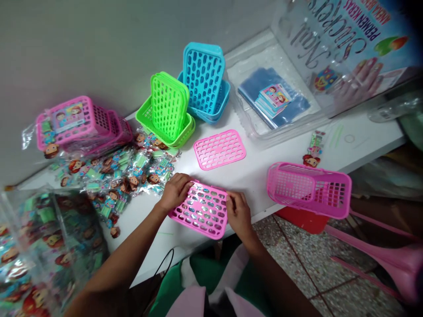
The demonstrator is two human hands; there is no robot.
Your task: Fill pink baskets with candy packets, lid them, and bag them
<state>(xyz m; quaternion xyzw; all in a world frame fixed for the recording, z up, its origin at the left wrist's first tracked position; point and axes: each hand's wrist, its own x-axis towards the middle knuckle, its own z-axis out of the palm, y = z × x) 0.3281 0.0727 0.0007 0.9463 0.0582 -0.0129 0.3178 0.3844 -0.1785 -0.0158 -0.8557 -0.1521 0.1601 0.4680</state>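
Observation:
Near the table's front edge, my left hand (176, 191) and my right hand (238, 214) grip opposite ends of a pink perforated basket lid (200, 208). Shiny wrappers show through its holes; the lid hides most of what lies beneath. My left fingers curl over the far left corner, and my right fingers bend around the right side. Just beyond lies a second pink lid (220, 149), flat on the table. Left of my left hand is a spread of small clear packets (122, 171) with doll figures and green pieces.
Pink wrapped baskets (76, 123), green baskets (165, 110) and blue baskets (205, 83) line the back. A clear tray (264, 138) holds plastic bags and cards. An upright pink basket (309, 189) overhangs the front edge at right. A large packet-filled bag (56, 237) is front left.

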